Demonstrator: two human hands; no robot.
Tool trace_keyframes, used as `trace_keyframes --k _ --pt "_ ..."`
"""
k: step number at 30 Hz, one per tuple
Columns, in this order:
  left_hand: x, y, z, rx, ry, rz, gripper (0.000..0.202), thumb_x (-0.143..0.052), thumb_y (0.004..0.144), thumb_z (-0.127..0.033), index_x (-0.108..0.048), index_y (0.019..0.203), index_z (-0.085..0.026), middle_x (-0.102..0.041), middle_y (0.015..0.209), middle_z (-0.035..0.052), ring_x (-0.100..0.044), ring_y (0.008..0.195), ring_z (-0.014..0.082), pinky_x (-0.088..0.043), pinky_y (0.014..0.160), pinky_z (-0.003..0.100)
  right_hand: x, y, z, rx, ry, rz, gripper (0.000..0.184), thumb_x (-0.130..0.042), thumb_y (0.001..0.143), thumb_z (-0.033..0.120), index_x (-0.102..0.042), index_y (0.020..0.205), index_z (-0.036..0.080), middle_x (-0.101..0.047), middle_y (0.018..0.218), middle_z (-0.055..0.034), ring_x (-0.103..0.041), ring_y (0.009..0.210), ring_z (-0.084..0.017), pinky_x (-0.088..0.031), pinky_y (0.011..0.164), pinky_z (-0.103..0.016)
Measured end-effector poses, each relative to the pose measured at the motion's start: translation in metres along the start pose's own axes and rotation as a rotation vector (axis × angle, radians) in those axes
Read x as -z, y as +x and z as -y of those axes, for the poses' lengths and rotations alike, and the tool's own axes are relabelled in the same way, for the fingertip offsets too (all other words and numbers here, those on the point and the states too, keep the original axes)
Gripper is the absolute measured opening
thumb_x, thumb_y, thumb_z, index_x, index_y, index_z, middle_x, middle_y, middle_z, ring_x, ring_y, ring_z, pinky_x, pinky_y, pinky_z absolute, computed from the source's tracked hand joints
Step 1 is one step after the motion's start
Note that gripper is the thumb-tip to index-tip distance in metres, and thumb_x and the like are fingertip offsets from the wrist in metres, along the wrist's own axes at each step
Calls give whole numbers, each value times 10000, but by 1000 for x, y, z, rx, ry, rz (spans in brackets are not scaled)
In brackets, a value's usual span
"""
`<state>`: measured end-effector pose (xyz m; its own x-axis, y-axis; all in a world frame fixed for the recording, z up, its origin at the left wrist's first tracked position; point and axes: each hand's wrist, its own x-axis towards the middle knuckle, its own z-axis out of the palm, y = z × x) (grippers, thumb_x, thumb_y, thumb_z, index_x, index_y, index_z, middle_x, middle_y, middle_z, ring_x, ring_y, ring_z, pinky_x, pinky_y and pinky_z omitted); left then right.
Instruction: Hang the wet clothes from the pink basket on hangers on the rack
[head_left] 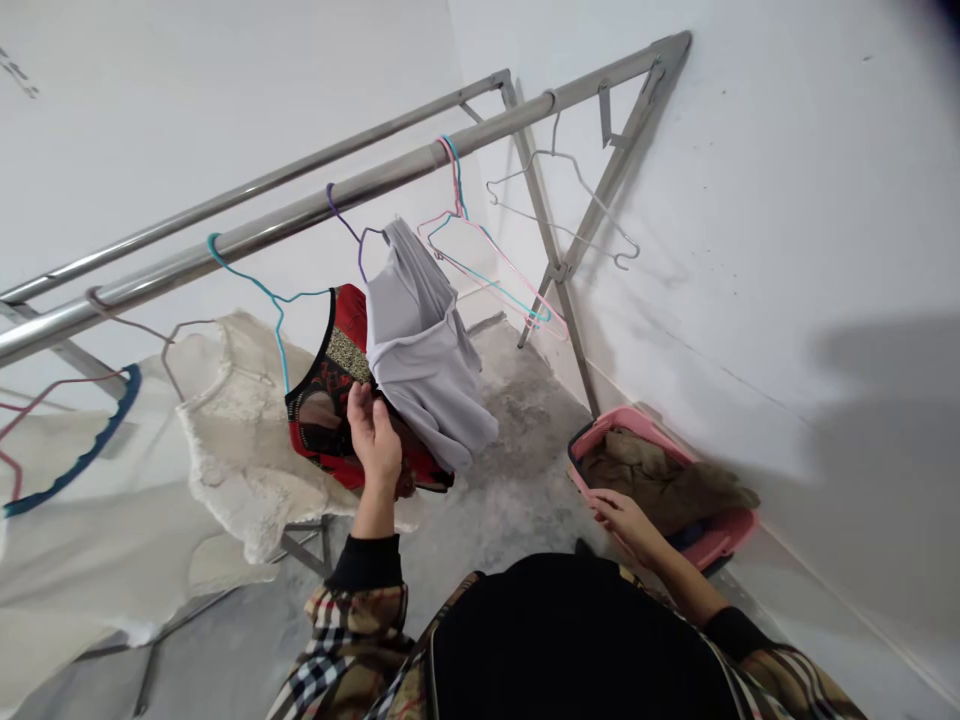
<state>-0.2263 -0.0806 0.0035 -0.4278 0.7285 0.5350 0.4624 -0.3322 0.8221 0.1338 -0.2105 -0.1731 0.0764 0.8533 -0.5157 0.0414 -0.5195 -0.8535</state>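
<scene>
My left hand point(373, 437) is raised against the red and black garment point(330, 400) hanging on a teal hanger point(274, 300); its fingers curl at the fabric's edge. A grey garment point(420, 350) hangs just to the right on a purple hanger point(352, 230) from the metal rail point(300, 215). My right hand point(626, 522) reaches down at the rim of the pink laundry basket point(600, 430) on the floor, fingers loosely spread, touching the rim beside the brown clothes point(660, 480) inside.
Cream lace garment point(232, 440) and white cloth point(90, 550) hang to the left. Empty pink and blue hangers point(487, 265) and a grey wire hanger point(570, 220) hang on the rail's right end. White walls close in behind and right; concrete floor point(517, 400) below.
</scene>
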Motion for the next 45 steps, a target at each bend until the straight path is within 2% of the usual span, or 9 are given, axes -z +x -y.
trace_keyframes --k 5,11,16,21,28,32,38,42,45 --pt "-14 30 -5 -37 38 207 603 -599 826 -261 -429 1399 -188 -586 1318 115 -561 1200 189 -430 1051 333 -6 10 48 160 -145 227 479 -584 731 479 -693 1052 140 -679 890 -76 -593 733 -180 -455 666 -306" --pt "-35 35 -21 -72 238 313 425 -558 732 -155 -645 1148 -144 -710 983 68 -635 857 187 -507 814 299 -36 16 136 566 -320 403 402 -540 843 454 -682 1096 176 -668 847 -53 -614 793 -197 -491 776 -354" --pt "-49 30 -48 -187 454 345 270 -528 756 -128 -730 928 -179 -693 780 44 -596 735 197 -461 730 295 -78 19 210 884 -332 324 452 -526 869 419 -575 1266 207 -627 1137 -114 -614 927 -222 -515 784 -373" --pt "-56 34 -66 -226 564 362 209 -561 792 -163 -751 873 -197 -688 736 38 -595 750 195 -450 774 305 -118 29 261 1060 -302 215 546 -565 852 430 -464 1359 255 -545 1309 -131 -547 1170 -289 -450 998 -461" --pt "-63 56 -69 -92 260 117 322 -562 751 -78 -741 994 -189 -747 913 45 -653 856 178 -483 816 286 -129 49 281 1007 -294 181 354 -441 912 393 -577 1194 229 -693 1078 -134 -635 1034 -324 -473 913 -477" --pt "-80 69 -64 0 -19 -22 300 -587 736 -79 -723 991 -163 -721 839 31 -622 745 139 -476 727 243 -125 59 282 1083 -208 125 403 -428 913 419 -586 1190 172 -707 1052 -137 -645 1019 -300 -489 889 -439" --pt "-105 104 -41 255 -248 -221 458 -569 745 -91 -619 1194 -167 -664 809 16 -575 651 118 -468 633 226 -120 61 289 1150 -190 40 476 -481 901 508 -657 1146 139 -727 1058 -142 -671 993 -283 -508 848 -396" --pt "-113 131 -24 270 -252 -269 590 -586 721 -74 -537 1298 -191 -671 1012 63 -632 910 176 -505 832 292 -118 66 288 1161 -207 -35 468 -449 923 512 -683 1120 158 -734 1060 -142 -680 995 -278 -513 842 -391" --pt "-116 147 -16 284 -215 -303 725 -683 694 -145 -452 1378 -213 -588 1270 107 -557 1180 240 -434 1025 352 -119 69 284 1165 -246 -128 476 -450 926 505 -668 1152 148 -726 1075 -164 -684 984 -282 -514 830 -397"
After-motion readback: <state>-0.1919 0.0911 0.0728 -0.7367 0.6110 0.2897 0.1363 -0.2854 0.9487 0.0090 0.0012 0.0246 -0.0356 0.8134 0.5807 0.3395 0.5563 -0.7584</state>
